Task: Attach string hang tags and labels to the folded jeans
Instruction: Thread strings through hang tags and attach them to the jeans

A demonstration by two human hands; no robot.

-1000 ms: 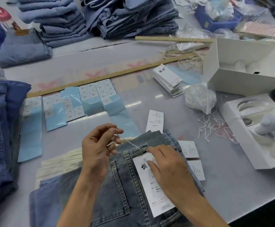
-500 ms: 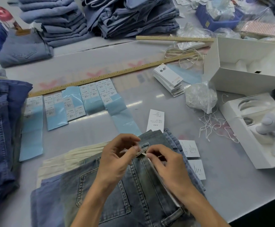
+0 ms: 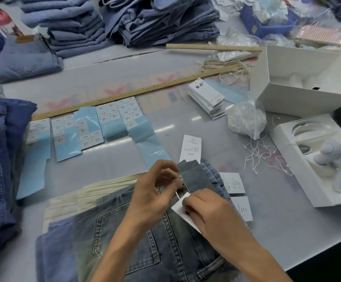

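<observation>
We are in the middle of one pair: our left hand point(image 3: 155, 192) pinches the string at the waistband of the folded jeans point(image 3: 145, 241) lying on the bench point(image 3: 185, 123), our right hand point(image 3: 204, 210) holds the hang tag point(image 3: 180, 208), and many stacked jeans point(image 3: 159, 19) seem untagged.

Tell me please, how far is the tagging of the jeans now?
Done: nothing can be confirmed; no tags show on the stacked jeans at the back.
In hand: the left hand pinches at the waistband of the top jeans, while the right hand holds the white hang tag on its string.
Left: several loose cards lie near the jeans, and the label sheets still carry stickers.
</observation>
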